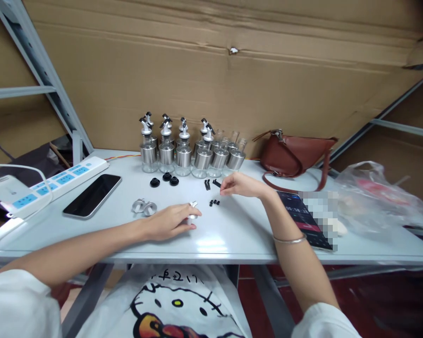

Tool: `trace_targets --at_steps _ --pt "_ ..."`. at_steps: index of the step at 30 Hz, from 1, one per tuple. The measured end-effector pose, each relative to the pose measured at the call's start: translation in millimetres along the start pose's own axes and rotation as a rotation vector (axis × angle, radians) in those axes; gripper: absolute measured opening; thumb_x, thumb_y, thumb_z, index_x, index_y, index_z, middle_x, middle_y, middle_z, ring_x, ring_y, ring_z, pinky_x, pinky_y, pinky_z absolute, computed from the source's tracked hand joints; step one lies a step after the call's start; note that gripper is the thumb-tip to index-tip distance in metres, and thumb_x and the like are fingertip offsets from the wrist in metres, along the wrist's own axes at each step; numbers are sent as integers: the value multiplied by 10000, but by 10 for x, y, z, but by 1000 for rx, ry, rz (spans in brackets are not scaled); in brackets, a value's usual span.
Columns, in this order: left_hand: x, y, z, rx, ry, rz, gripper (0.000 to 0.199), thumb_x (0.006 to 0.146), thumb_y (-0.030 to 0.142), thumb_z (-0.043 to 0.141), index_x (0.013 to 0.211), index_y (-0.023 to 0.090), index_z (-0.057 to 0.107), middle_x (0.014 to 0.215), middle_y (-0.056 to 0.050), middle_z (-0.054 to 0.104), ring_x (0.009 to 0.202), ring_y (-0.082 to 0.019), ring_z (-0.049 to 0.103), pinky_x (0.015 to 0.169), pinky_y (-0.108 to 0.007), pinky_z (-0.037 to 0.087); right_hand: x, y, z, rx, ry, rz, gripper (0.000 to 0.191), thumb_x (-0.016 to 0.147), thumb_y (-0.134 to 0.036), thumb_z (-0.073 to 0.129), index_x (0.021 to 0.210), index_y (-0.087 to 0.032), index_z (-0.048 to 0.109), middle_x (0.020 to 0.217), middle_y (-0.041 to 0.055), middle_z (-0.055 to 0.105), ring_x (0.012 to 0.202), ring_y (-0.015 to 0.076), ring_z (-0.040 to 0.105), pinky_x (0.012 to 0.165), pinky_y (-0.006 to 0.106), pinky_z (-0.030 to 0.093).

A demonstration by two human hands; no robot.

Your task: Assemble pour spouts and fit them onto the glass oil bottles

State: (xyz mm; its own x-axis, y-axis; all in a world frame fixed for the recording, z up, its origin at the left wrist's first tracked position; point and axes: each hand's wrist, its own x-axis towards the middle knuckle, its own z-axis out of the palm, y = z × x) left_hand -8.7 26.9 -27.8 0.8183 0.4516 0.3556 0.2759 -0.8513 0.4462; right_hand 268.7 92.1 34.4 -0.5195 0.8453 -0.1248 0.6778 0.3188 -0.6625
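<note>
nearest you is your white shirt (178, 305) with its printed cartoon face, then the bare front of the table (229, 241). your left hand (167, 224) rests low over the tabletop, thumb and fingers clamped around a silver spout (193, 204) whose tip pokes up between them. to the right of your bangled wrist lies a lit screen (303, 220), partly blurred out. just left of your left hand sit the silver collars (150, 209), touching or nearly so, and farther left lie a dark phone (92, 196) and a white power strip (68, 178). in front of you, between your hands, is a small cluster of black stubs (214, 203). your right hand (245, 184) has its fingertips together on the end of a black lever (216, 183) (whether it is off the table, i cannot tell). beside it are more black levers (207, 185); to their left, three black stoppers (155, 182). behind them stand glass bottles (184, 157) with metal sleeves, the left ones topped with spouts, the right ones open-necked. a brown bag (303, 152) sits to their right, against the cardboard (197, 80).
</note>
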Motion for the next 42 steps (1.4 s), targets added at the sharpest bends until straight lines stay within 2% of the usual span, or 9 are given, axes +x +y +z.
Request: trace_targets --at_steps 4,8,18,22,27,34,36,39,42 --pt "1 -7 6 67 18 89 224 1000 316 413 1166 179 477 901 -69 634 780 -187 596 732 -304 485 57 108 34 -36 -98 94 181 615 -321 740 626 -145 699 525 -14 601 527 114 496 538 251 372" --pt "5 -1 -3 95 16 116 231 1007 332 399 1167 181 469 875 -61 629 760 -184 575 734 -308 473 112 156 90 -66 -126 140 198 611 -330 743 664 -143 704 557 -1 626 553 128 522 558 256 390" --pt "6 8 -6 103 0 128 228 1004 327 413 1157 172 483 882 -62 628 753 -181 560 740 -307 455 111 162 78 -73 -142 129 239 661 -331 711 811 -147 685 709 24 691 635 139 583 615 252 438" --pt "14 18 -8 104 -2 140 229 1008 323 403 1154 167 485 875 -64 631 750 -181 560 738 -307 455 88 99 91 -83 -169 121 222 669 -328 708 793 -145 682 711 30 692 637 138 587 621 251 444" --pt "24 37 -24 108 12 151 231 1011 326 395 1146 162 486 868 -65 633 735 -177 558 716 -297 452 84 94 106 -140 -138 155 179 600 -219 728 759 -156 673 666 0 664 629 139 581 606 242 430" --pt "17 28 -27 94 -11 123 228 1005 320 410 1160 169 483 890 -67 634 761 -184 568 746 -311 455 20 132 26 -213 -89 228 84 557 -165 726 591 -169 650 514 -25 588 524 137 519 524 254 368" --pt "11 18 -19 88 -16 108 232 1004 322 409 1166 173 482 901 -70 637 775 -188 571 756 -316 456 -9 89 10 -202 -82 215 83 557 -147 720 568 -166 640 505 -23 588 524 136 519 525 256 369" --pt "7 8 -9 84 -26 99 250 1006 336 399 1174 171 481 921 -79 642 788 -195 573 765 -324 457 -56 -54 29 -128 -76 136 80 638 -225 708 673 -169 662 627 -10 661 613 138 574 589 251 422" --pt "7 12 -6 82 -33 90 275 1010 359 375 1169 166 489 928 -86 643 791 -201 571 762 -325 460 -77 -218 123 152 -158 -33 224 688 -344 723 818 -171 668 752 3 705 695 134 627 668 259 485"
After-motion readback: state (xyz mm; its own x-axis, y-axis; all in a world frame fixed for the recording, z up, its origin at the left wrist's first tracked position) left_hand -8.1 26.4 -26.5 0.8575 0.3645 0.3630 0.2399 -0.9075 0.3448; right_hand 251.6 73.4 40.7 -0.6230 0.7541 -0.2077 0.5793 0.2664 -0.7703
